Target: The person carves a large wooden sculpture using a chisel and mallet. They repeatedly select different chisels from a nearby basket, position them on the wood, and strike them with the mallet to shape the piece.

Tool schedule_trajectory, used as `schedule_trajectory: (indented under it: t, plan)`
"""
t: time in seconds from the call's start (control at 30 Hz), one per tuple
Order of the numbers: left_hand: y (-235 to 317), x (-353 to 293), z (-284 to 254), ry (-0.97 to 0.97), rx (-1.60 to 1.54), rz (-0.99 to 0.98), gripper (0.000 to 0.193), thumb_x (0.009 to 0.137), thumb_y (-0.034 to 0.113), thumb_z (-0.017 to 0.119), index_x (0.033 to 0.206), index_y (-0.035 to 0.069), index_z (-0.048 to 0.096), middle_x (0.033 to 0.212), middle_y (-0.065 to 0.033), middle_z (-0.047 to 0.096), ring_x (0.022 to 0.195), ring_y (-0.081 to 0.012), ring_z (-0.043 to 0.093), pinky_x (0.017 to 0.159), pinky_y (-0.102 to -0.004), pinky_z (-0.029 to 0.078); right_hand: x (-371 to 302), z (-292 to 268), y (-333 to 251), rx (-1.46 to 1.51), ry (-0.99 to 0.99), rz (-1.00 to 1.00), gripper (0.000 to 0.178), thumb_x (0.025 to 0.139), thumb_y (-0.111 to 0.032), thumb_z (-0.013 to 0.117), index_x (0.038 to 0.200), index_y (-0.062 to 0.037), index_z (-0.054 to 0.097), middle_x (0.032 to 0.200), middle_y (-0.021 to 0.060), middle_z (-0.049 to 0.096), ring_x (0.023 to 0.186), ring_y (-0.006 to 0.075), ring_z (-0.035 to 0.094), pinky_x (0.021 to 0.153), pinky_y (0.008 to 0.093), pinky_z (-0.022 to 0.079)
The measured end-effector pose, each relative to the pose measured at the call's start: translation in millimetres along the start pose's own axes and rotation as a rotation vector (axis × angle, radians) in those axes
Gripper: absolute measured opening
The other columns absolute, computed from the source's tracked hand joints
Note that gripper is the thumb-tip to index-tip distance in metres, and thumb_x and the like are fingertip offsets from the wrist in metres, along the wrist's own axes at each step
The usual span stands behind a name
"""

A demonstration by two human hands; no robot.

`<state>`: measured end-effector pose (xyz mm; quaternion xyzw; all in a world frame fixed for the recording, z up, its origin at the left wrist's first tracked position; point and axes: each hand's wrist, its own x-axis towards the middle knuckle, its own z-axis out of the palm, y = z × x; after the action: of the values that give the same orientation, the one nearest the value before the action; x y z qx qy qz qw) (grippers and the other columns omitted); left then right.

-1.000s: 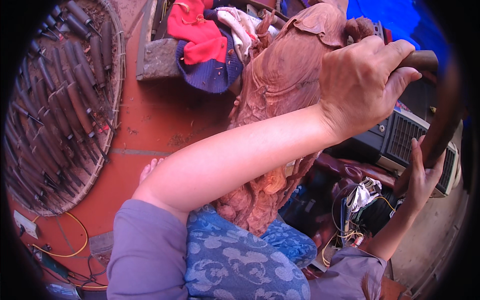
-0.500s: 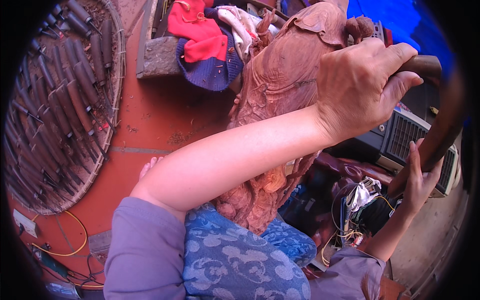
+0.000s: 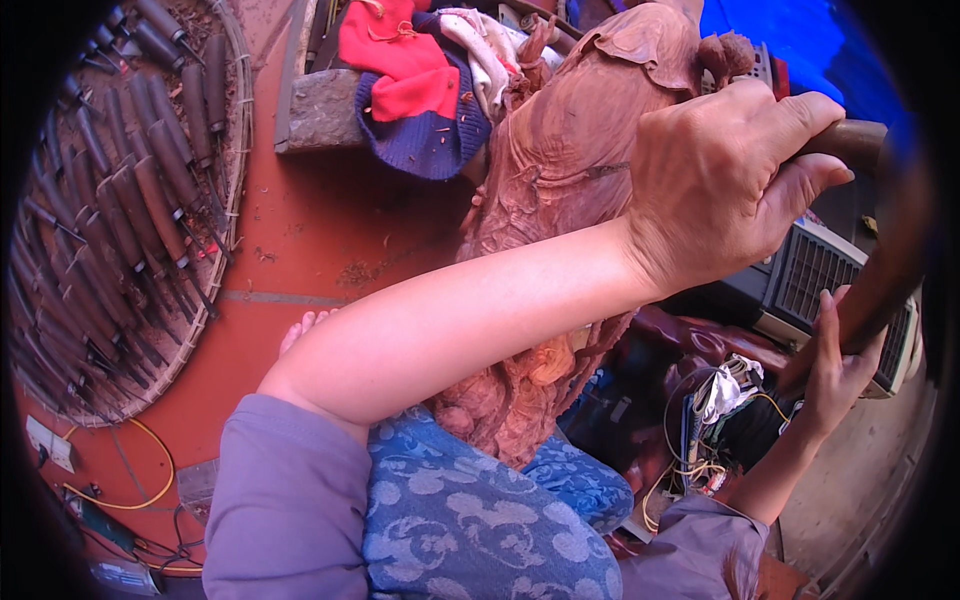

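A large reddish-brown wood carving [image 3: 570,140] with draped folds and knobbly detail leans at a slant in front of me, its lower part between my legs. Across it reaches my left arm. My left hand [image 3: 715,185] is closed round a short, round brown wooden handle [image 3: 852,143]; whatever lies beyond the fist is hidden. At the far right, my right hand [image 3: 845,375] grips a thick brown wooden bar [image 3: 882,290], its fingers laid along it. The bar rises toward the handle's end and blurs at its top; I cannot tell whether the two are joined.
A round woven tray [image 3: 237,200] full of dark-handled carving tools lies at left on the red tiled floor [image 3: 300,240]. Red and navy cloth [image 3: 410,110] hangs beside a stone block [image 3: 318,110]. Right stand a vented grey machine [image 3: 815,265] and tangled cables [image 3: 700,465]. A power strip [image 3: 50,440] sits lower left.
My left hand and the wooden handle have shifted slightly to the right. The bar has moved a little with them. Both grips look the same, and the carving keeps its slant.
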<state>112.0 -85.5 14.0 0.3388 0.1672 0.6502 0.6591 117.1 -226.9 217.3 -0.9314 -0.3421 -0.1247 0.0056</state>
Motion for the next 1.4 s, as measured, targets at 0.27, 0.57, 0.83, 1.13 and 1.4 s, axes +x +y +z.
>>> schedule_trajectory:
  t: [0.27, 0.57, 0.83, 1.13, 1.4]
  plan:
    - [0, -2, -3, -0.01, 0.01, -0.012, 0.028, 0.082, 0.036, 0.07, 0.102, 0.017, 0.068, 0.071, -0.007, 0.057, 0.059, -0.0273, 0.061, 0.05, -0.0375, 0.046, -2, 15, -3, 0.014, 0.08, -0.046, 0.033, 0.088, 0.002, 0.067, 0.118, 0.0007, 0.055, 0.1, 0.0037, 0.062, 0.086, 0.0081, 0.057, 0.08, 0.0211, 0.045]
    - [1, -3, -4, 0.002, -0.027, -0.005, 0.029, 0.081, 0.037, 0.071, 0.102, 0.017, 0.068, 0.071, -0.0065, 0.058, 0.06, -0.0269, 0.061, 0.051, -0.0373, 0.046, -8, 2, 2, -0.111, 0.057, -0.007, 0.042, 0.087, 0.004, 0.067, 0.126, 0.003, 0.051, 0.104, 0.0067, 0.063, 0.093, 0.0089, 0.059, 0.084, 0.0226, 0.046]
    - [3, -4, -6, -0.004, -0.043, -0.009, 0.029, 0.079, 0.036, 0.073, 0.1, 0.016, 0.068, 0.071, -0.0053, 0.059, 0.062, -0.0251, 0.061, 0.052, -0.0363, 0.047, -13, 5, 3, 0.001, 0.119, -0.048, 0.037, 0.088, 0.002, 0.068, 0.122, 0.0018, 0.054, 0.104, 0.0062, 0.063, 0.091, 0.0091, 0.059, 0.085, 0.0219, 0.045]
    - [3, -7, -10, -0.03, -0.083, -0.005, 0.03, 0.077, 0.034, 0.075, 0.1, 0.016, 0.068, 0.07, -0.0041, 0.06, 0.064, -0.0241, 0.062, 0.053, -0.0361, 0.047, -20, 5, -7, 0.015, 0.085, 0.042, 0.036, 0.088, 0.002, 0.068, 0.121, 0.0039, 0.053, 0.105, 0.0072, 0.063, 0.092, 0.0083, 0.058, 0.085, 0.0221, 0.045]
    - [2, -8, -13, -0.022, -0.109, 0.001, 0.03, 0.077, 0.035, 0.075, 0.099, 0.015, 0.068, 0.073, -0.005, 0.062, 0.065, -0.0251, 0.063, 0.054, -0.0359, 0.048, -24, 7, -1, 0.078, 0.028, -0.002, 0.031, 0.087, 0.002, 0.068, 0.114, 0.0022, 0.054, 0.1, 0.0061, 0.062, 0.084, 0.0085, 0.057, 0.08, 0.0215, 0.045]
